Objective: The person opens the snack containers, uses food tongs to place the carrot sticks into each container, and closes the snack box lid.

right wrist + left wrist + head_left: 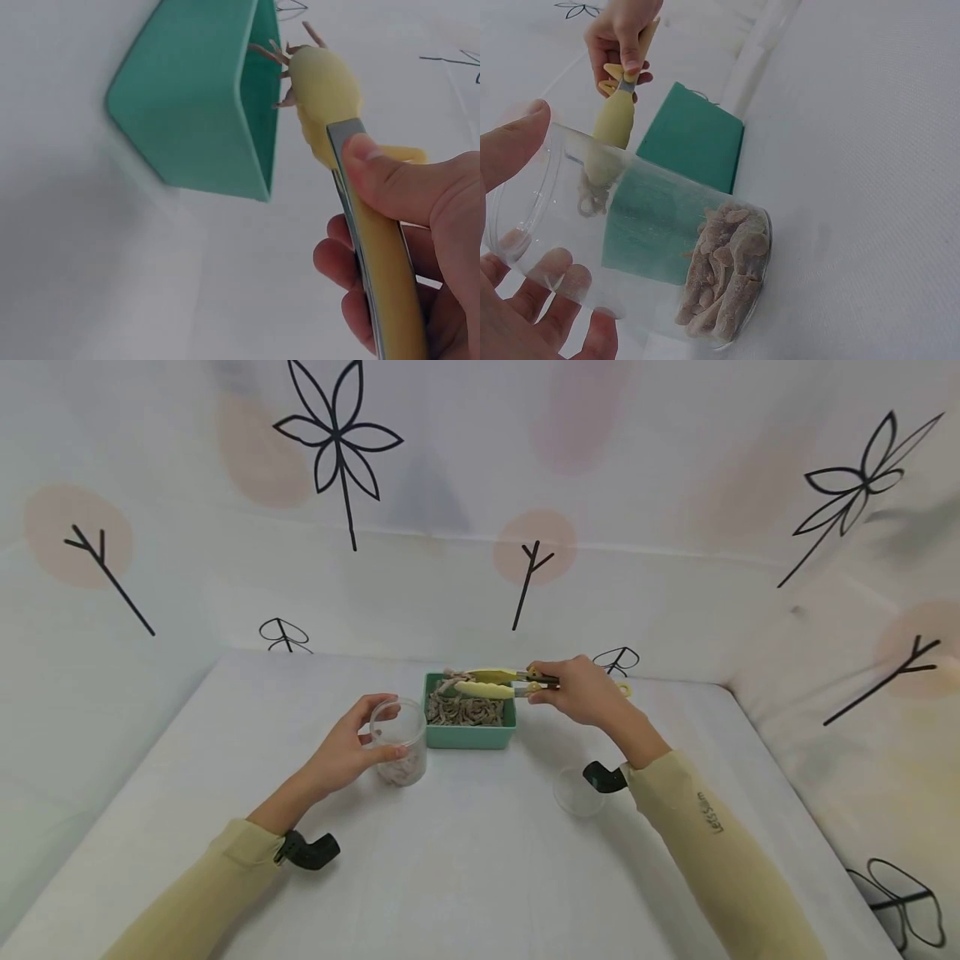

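My left hand [347, 745] grips a clear plastic jar [397, 727] near its open top. Greyish-brown dried strips [726, 270] lie at the bottom of the jar, best seen in the left wrist view. In my right hand [581, 692] is a pair of yellow-tipped tongs [487, 683], held by the metal arms. Some strips [285, 67] stick out from between the tong tips, over the rim of a green rectangular box [471, 737]. More of the same strips [467, 712] fill the box, which stands right beside the jar.
A round clear lid [579, 793] lies on the white-covered table [480, 860], below the right wrist. Behind the table hangs a pale cloth [450, 585] with plant drawings. Dark wrist mounts [309, 852] stick out under both sleeves.
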{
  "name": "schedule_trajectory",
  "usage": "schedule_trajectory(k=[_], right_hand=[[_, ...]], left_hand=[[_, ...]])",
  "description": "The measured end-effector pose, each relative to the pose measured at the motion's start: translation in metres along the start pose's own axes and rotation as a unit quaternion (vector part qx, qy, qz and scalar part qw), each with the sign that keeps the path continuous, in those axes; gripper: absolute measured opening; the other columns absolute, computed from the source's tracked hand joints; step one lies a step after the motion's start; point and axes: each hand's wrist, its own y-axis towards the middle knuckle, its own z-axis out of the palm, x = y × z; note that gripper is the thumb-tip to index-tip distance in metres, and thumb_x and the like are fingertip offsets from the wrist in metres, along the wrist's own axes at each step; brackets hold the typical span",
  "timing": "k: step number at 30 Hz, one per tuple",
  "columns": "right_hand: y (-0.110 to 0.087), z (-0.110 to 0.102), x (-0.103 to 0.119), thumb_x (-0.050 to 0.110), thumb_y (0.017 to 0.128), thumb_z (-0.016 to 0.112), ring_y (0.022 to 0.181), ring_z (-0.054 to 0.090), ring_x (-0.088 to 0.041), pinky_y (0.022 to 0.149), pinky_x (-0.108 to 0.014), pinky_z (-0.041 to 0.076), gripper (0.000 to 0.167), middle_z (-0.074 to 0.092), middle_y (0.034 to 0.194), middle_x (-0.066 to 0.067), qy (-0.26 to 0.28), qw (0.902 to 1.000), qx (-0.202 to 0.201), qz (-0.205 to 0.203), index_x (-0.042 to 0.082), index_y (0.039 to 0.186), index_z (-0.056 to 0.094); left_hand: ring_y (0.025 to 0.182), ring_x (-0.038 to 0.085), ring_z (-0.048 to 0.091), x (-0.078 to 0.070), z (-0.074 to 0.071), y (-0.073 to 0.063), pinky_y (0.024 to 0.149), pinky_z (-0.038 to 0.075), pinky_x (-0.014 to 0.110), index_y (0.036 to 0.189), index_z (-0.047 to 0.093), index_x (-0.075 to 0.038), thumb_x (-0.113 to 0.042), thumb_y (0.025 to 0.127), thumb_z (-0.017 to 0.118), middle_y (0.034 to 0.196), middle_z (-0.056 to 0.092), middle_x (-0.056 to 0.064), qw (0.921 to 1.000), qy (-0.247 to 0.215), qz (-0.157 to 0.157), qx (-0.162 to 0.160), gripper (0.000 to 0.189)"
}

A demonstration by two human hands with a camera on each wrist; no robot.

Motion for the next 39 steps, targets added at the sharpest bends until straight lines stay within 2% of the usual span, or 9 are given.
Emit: schedule_trajectory(k=[9,13,20,26,29,34,39], right_hand=[[-0.006,-0.013,0.001,0.027,0.089,0.077,0.066,0.053,-0.015,0.059,-0.031,0.043,0.040,0.070,0.090,0.000,0.015,0.9997,-0.017,-0.014,0.013,0.126,0.068],[-0.009,-0.021,0.006,0.025,0.089,0.077,0.065,0.052,-0.015,0.057,-0.031,0.043,0.043,0.070,0.091,0.000,0.028,0.9990,-0.020,-0.029,0.011,0.128,0.067],[-0.011,-0.035,0.021,0.024,0.089,0.077,0.066,0.054,-0.014,0.058,-0.031,0.044,0.045,0.072,0.099,-0.002,0.052,0.9964,-0.023,-0.063,0.009,0.131,0.065],[-0.011,-0.042,0.042,0.022,0.089,0.077,0.066,0.053,-0.013,0.056,-0.030,0.042,0.037,0.070,0.095,0.004,0.075,0.9912,-0.004,-0.110,0.012,0.123,0.068],[-0.009,-0.042,0.053,0.022,0.088,0.078,0.063,0.052,-0.012,0.054,-0.029,0.041,0.037,0.070,0.092,0.005,0.068,0.9901,0.008,-0.123,0.012,0.122,0.069],[-0.004,-0.037,0.064,0.023,0.089,0.078,0.067,0.055,-0.009,0.056,-0.028,0.045,0.041,0.071,0.094,0.005,0.045,0.9904,0.032,-0.127,0.011,0.127,0.068],[0.001,-0.034,0.073,0.025,0.089,0.078,0.064,0.054,-0.010,0.057,-0.028,0.045,0.032,0.067,0.084,0.008,0.007,0.9875,0.039,-0.153,0.014,0.118,0.069]], left_hand=[[0.140,0.028,0.038,0.000,0.001,0.001,0.107,0.034,0.062,0.148,0.036,-0.014,-0.025,0.087,0.080,0.148,0.046,0.014,1.0000,0.007,-0.004,-0.003,0.077],[0.140,0.028,0.038,-0.001,0.002,0.000,0.108,0.034,0.061,0.148,0.037,-0.015,-0.025,0.087,0.080,0.148,0.046,0.014,0.9999,0.005,-0.008,-0.004,0.076],[0.140,0.030,0.038,-0.001,0.002,0.000,0.108,0.034,0.062,0.148,0.036,-0.012,-0.023,0.087,0.080,0.149,0.045,0.016,0.9999,0.009,-0.006,-0.003,0.077],[0.140,0.030,0.039,-0.002,0.001,0.001,0.108,0.035,0.061,0.148,0.036,-0.013,-0.023,0.087,0.080,0.148,0.046,0.014,0.9999,0.005,-0.013,-0.006,0.076],[0.140,0.031,0.038,-0.002,0.001,0.001,0.108,0.035,0.061,0.148,0.035,-0.013,-0.023,0.086,0.080,0.148,0.045,0.014,0.9998,0.007,-0.015,-0.005,0.077],[0.139,0.035,0.037,-0.003,0.001,0.002,0.107,0.035,0.061,0.149,0.033,-0.011,-0.022,0.087,0.080,0.149,0.042,0.013,0.9997,0.017,-0.019,-0.004,0.079],[0.136,0.033,0.039,-0.002,0.002,0.002,0.107,0.036,0.060,0.148,0.035,-0.012,-0.020,0.086,0.081,0.146,0.044,0.011,0.9996,0.014,-0.025,-0.005,0.078]])
